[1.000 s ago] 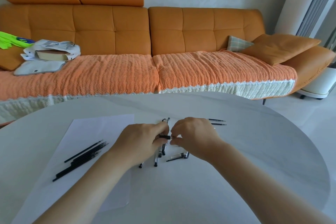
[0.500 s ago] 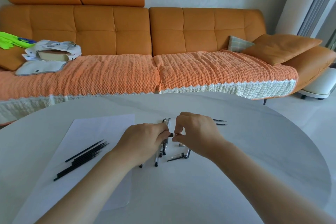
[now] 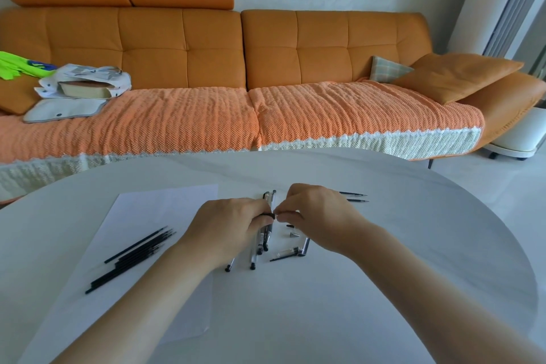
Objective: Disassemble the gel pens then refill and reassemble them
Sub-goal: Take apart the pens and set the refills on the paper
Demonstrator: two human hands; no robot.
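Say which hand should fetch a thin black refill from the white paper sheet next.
Left, probably. The thin black refills lie on the white paper sheet beside the left hand; the right hand would have to cross the clear gel pens. Both hands pinch one black pen piece.

Pens: we see clear-barrelled gel pens (image 3: 256, 245) lying side by side.
Part: small black pen part (image 3: 269, 216) (partly hidden).
Refills: thin black refill rods (image 3: 133, 254), bundled.

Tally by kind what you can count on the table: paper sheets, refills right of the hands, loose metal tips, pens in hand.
Sheet of paper: 1
Refills beyond the right hand: 2
Loose metal tip: 1
Gel pen gripped by left hand and right hand: 1
Total: 5
The bundle of refills on the paper overlaps: no sure count.
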